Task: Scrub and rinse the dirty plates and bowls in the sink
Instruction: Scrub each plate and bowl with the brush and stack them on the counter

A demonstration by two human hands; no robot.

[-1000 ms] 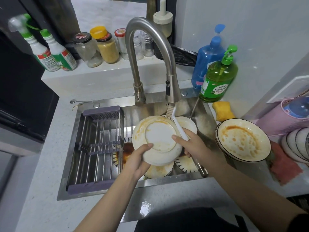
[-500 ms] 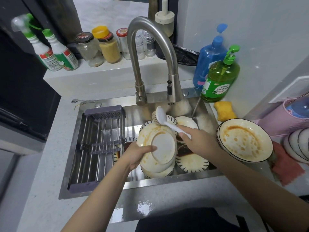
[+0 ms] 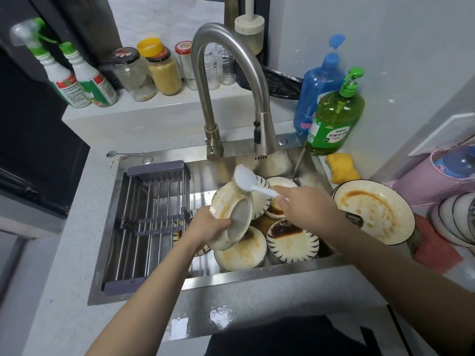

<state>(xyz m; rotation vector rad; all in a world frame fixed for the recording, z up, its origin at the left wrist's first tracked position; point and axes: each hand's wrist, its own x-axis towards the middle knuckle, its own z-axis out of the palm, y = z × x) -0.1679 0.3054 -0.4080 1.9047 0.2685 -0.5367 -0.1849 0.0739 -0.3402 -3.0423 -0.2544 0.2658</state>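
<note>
Sink (image 3: 257,278) and faucet (image 3: 228,73): brushed steel, satin sheen. Drying rack (image 3: 151,227): metal rods, matt grey plastic frame. Plates (image 3: 293,244): glazed ceramic, glossy, sauce-smeared. Brush (image 3: 246,182): white plastic. Worktop (image 3: 64,317): speckled stone look, matt. Sponge (image 3: 341,167): yellow, porous.

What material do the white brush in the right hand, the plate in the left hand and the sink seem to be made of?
White scrubbing brush: likely plastic, smooth and slightly translucent.
Cream plate with orange stains: probably glazed ceramic, glossy, with a raised foot ring.
Sink: apparently brushed stainless steel, grey with dull reflections.
</note>
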